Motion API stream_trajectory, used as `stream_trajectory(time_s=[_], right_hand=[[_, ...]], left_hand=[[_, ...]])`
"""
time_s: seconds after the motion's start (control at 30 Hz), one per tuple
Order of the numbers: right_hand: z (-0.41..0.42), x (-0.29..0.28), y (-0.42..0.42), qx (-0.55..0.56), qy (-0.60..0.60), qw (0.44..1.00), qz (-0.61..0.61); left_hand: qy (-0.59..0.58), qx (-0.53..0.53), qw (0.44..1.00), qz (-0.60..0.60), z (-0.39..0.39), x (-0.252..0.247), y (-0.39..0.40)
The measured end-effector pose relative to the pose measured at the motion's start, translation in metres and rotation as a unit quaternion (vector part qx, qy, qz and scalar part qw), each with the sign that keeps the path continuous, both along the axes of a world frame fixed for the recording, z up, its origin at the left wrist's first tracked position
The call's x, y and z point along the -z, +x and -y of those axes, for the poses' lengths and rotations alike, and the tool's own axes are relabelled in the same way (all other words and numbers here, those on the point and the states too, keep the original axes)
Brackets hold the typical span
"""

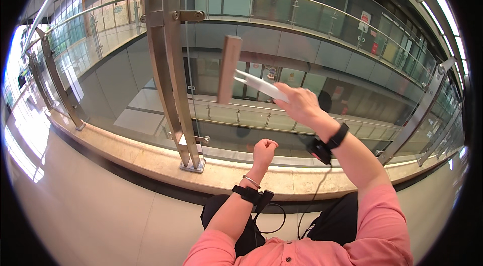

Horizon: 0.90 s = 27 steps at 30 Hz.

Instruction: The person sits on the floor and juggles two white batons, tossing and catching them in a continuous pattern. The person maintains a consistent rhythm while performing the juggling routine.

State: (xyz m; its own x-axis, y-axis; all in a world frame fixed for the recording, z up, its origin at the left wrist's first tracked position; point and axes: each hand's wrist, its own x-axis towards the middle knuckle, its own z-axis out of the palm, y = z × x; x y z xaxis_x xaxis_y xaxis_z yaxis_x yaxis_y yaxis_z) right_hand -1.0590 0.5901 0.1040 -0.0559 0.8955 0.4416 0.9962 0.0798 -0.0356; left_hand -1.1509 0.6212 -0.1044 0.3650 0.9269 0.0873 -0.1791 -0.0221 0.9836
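Observation:
My right hand grips the white handle of a flat-headed window-cleaning tool. Its long brownish-pink head stands nearly upright at the glass panel of a railing, just right of a metal post; whether it touches the glass I cannot tell. My left hand is lower, in front of the bottom of the glass, its fingers curled in with nothing visible in them. Each wrist bears a black strap with a small device and a cable, and the left one also has a bangle.
The double metal post has brackets and bolts and stands on a stone ledge. Another slanted post rises at the right. Tiled floor lies below the ledge. Beyond the glass are lower and opposite storeys with railings.

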Motion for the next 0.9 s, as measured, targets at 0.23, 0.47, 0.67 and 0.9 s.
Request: stream_trajectory(time_s=[0.23,0.47,0.67,0.9], right_hand=[[0.002,-0.008,-0.020,-0.017,-0.020,1.000,0.013],[-0.040,-0.029,-0.064,-0.027,-0.016,0.999,0.037],[0.008,-0.030,0.006,0.048,0.007,0.999,0.024],[0.125,-0.023,0.134,0.151,0.047,0.986,-0.051]], left_hand=[[0.002,-0.002,1.000,-0.018,-0.006,0.007,-0.007],[0.027,-0.028,0.999,0.000,-0.020,0.032,0.004],[0.000,0.000,1.000,-0.026,-0.014,0.019,0.005],[0.010,0.030,0.999,-0.028,-0.001,0.010,0.002]])
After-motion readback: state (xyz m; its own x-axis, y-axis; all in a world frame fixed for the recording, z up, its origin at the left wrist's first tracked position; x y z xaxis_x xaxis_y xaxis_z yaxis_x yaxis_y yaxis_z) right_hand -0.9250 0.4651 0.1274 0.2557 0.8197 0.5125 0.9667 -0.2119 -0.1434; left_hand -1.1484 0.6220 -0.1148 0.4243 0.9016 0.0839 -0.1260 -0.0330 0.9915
